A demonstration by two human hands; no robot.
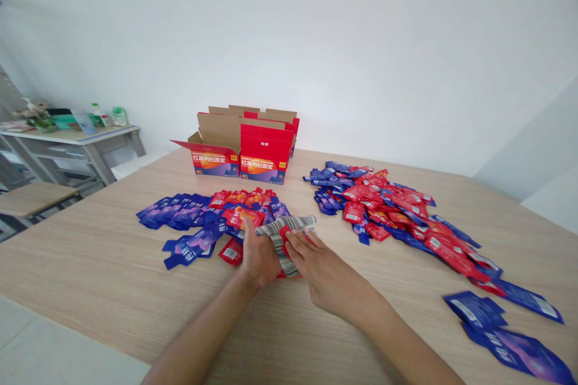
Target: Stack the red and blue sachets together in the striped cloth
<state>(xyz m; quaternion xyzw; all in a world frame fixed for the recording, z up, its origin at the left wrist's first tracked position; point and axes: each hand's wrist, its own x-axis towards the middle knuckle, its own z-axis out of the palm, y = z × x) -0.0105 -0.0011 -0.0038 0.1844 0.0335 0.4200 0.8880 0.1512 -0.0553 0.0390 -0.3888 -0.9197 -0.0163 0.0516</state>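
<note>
white wall [383,54] | pale tiled floor [22,331] | wood-grain table [135,295] | grey-legged desk [67,135], far left | wood-topped stool [36,198] near it

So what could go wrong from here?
1. The striped cloth between the left hand and right hand partly hides a red pouch; it might slip unnoticed.
2. Trailing cloth could disturb the overlapping pouches close by.
3. The right-hand pile mixes red and blue, so miscounting seems possible.
</note>
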